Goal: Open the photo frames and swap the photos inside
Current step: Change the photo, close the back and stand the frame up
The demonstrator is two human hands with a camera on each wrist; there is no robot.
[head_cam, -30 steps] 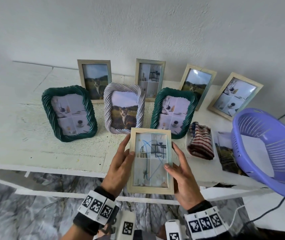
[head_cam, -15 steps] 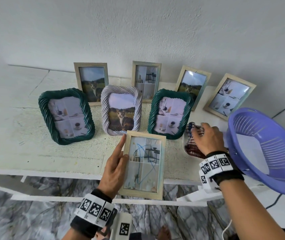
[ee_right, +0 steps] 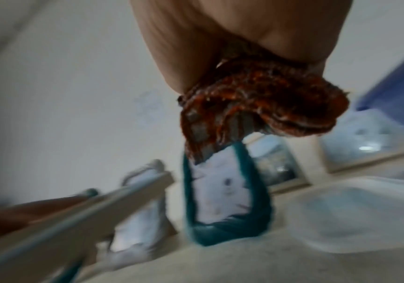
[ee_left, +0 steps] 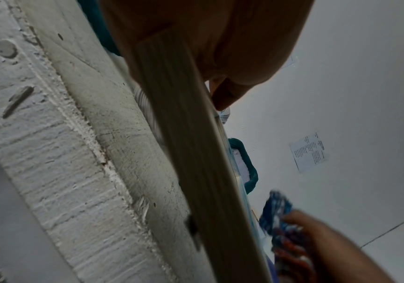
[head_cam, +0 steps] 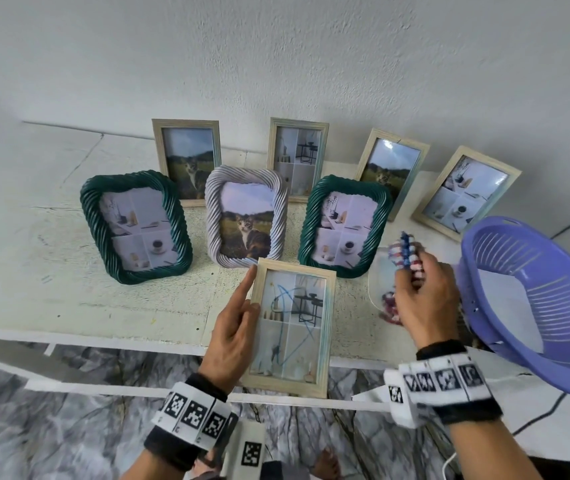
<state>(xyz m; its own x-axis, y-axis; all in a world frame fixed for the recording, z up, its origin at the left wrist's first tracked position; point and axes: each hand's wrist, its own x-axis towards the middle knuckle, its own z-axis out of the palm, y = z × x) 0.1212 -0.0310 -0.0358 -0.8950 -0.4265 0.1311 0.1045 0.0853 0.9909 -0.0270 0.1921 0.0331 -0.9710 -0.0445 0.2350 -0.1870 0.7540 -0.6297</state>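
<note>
Our left hand (head_cam: pixel 233 336) grips the pale wooden frame (head_cam: pixel 292 332), index finger straight; our right hand (head_cam: pixel 422 299) clutches a striped knitted cloth (head_cam: pixel 403 252).

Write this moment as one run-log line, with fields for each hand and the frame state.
left hand: holds wooden frame by left edge | right hand: grips striped cloth | frame state: closed, blue scribble on glass

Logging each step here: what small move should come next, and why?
Probably bring the striped cloth in the right hand onto the glass of the pale wooden frame and wipe: blue scribbles mark it, and the left hand steadies it.
</note>
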